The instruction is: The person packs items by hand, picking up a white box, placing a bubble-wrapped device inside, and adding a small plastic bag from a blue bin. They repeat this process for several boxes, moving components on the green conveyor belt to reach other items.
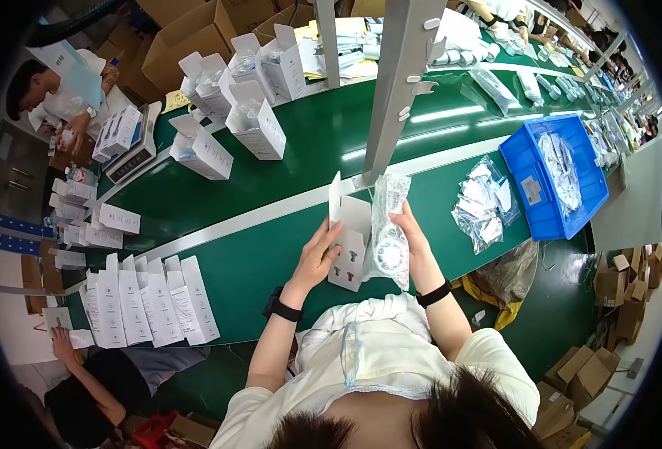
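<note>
Holding box (348,243) upright in left hand (317,258), fingers clamped on its side, flap open at top; right hand (413,243) grips bag (388,232) just beside, long axis parallel to box.

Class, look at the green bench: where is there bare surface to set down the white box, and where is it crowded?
Bare green lies between the row of flat cartons and the white box, and on the belt behind the white strip. Crowded: around the heap of bagged parts and the blue bin.
</note>
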A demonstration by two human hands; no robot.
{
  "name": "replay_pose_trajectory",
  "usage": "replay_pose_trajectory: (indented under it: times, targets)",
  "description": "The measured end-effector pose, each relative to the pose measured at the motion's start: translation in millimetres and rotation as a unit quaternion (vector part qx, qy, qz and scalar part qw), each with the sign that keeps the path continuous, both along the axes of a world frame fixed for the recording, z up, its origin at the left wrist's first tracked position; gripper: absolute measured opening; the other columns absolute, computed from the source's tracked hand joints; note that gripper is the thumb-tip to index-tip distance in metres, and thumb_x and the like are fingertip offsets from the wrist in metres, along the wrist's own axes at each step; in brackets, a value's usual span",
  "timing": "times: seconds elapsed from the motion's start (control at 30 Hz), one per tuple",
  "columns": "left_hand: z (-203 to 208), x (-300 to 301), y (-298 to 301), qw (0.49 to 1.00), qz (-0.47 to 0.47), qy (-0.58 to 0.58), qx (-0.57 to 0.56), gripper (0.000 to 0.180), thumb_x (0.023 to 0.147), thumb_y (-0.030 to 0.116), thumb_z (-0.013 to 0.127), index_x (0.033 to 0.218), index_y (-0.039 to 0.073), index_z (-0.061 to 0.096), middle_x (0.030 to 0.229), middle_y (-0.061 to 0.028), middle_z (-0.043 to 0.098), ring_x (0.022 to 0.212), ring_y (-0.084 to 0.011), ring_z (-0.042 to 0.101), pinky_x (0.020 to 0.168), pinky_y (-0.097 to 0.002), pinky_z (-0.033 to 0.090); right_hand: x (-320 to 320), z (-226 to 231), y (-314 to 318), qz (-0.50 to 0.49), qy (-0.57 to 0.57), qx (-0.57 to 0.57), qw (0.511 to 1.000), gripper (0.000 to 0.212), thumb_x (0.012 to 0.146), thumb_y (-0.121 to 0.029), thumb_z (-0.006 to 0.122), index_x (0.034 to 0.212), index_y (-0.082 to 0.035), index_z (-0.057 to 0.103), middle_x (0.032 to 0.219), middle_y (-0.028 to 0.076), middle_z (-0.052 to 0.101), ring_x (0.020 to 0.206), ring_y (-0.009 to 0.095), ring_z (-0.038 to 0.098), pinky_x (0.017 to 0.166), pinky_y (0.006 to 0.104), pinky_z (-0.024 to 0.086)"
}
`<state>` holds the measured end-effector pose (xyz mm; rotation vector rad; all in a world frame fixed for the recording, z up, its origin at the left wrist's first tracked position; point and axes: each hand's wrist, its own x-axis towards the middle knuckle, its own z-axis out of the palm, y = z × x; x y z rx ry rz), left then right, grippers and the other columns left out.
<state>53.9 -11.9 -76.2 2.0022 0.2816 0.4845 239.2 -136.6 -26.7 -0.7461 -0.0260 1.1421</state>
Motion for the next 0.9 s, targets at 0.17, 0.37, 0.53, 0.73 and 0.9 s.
replay_pose_trajectory:
  times: [0.17, 0.37, 0.53, 0.73, 0.9]
  targets:
    - [30, 14, -22, 0.994, 0.103, 0.019, 0.010, 0.080, 0.067, 0.020, 0.075, 0.124, 0.006, 0.020, 0.131, -0.0191, 0.028, 0.114, -0.0262, 0.040, 0.093, -0.0367, 0.037, 0, -7, 0, -0.043, 0.007, 0.020, 0.999, 0.062, 0.077, -0.006, 0.054, 0.132, -0.014, 0.025, 0.116, 0.010, 0.048, 0.100, 0.023, 0.053, 0.082, 0.0354, 0.046]
    - [35, 23, -37, 0.985, 0.168, 0.011, -0.038, 0.079, 0.057, 0.014, 0.081, 0.103, 0.007, 0.018, 0.119, -0.0224, 0.033, 0.110, -0.0268, 0.042, 0.092, -0.0379, 0.037, 17, 5, 7, -0.161, 0.188, 0.152, 0.957, 0.057, 0.077, -0.003, 0.058, 0.125, -0.015, 0.028, 0.117, 0.010, 0.044, 0.103, 0.023, 0.050, 0.084, 0.0367, 0.045]
    - [21, 25, -45, 0.988, 0.152, -0.027, 0.011, 0.075, 0.058, 0.014, 0.080, 0.100, 0.006, 0.019, 0.123, -0.0288, 0.030, 0.107, -0.0361, 0.044, 0.082, -0.0400, 0.044, -30, 29, 46, -0.361, -0.063, 0.049, 0.929, 0.049, 0.076, -0.008, 0.062, 0.119, -0.013, 0.038, 0.121, 0.011, 0.040, 0.106, 0.027, 0.047, 0.087, 0.0362, 0.042]
    - [44, 35, -31, 0.960, 0.162, -0.161, 0.163, 0.073, 0.056, 0.007, 0.079, 0.099, 0.008, 0.020, 0.118, -0.0271, 0.031, 0.108, -0.0395, 0.042, 0.084, -0.0438, 0.041, -17, 28, 21, -0.134, -0.678, 0.032, 0.722, 0.036, 0.073, -0.008, 0.063, 0.107, -0.013, 0.053, 0.121, 0.013, 0.040, 0.111, 0.033, 0.041, 0.094, 0.0412, 0.034]
    - [18, 10, -16, 0.967, 0.174, -0.120, 0.140, 0.072, 0.055, 0.005, 0.079, 0.098, 0.009, 0.021, 0.116, -0.0260, 0.030, 0.110, -0.0397, 0.039, 0.088, -0.0448, 0.036, 39, 26, -7, -0.112, -0.796, -0.042, 0.593, 0.021, 0.071, -0.013, 0.064, 0.092, -0.010, 0.063, 0.114, 0.008, 0.048, 0.111, 0.034, 0.038, 0.095, 0.0435, 0.031]
